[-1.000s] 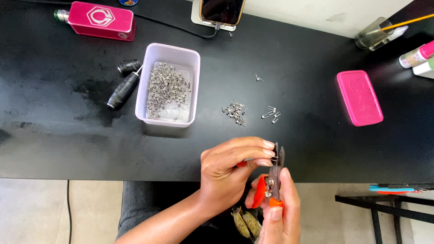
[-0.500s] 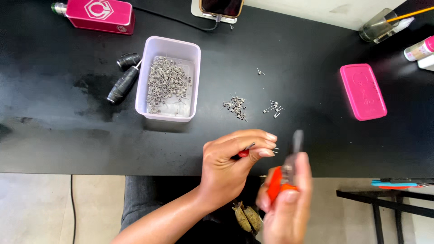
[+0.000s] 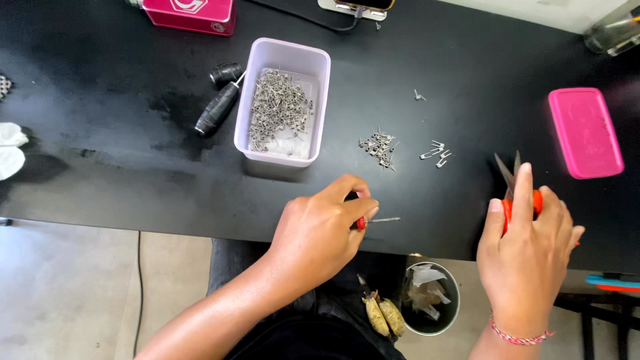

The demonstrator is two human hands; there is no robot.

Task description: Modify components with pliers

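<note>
My left hand [image 3: 320, 230] pinches a small tool with a red handle and a thin metal tip [image 3: 377, 220] near the front edge of the black table [image 3: 120, 147]. Off to the right, my right hand [image 3: 527, 257] grips red-handled cutters [image 3: 513, 183] whose metal jaws point up and away from me. A white plastic tub [image 3: 283, 100] filled with small metal coils stands behind my left hand. A little heap of coils [image 3: 379, 147] and a few loose ones [image 3: 437, 153] lie on the table between my hands.
A black-handled tool [image 3: 217, 107] lies left of the tub. A pink lid [image 3: 585, 132] rests at the right, a pink box [image 3: 193, 12] at the back left. White cloth [image 3: 10, 150] sits at the left edge. A small waste bin [image 3: 430, 297] stands below the table.
My hands have separated: the right hand carried the cutters out to the right, and the left hand kept the red-handled tool and dropped toward the table edge.
</note>
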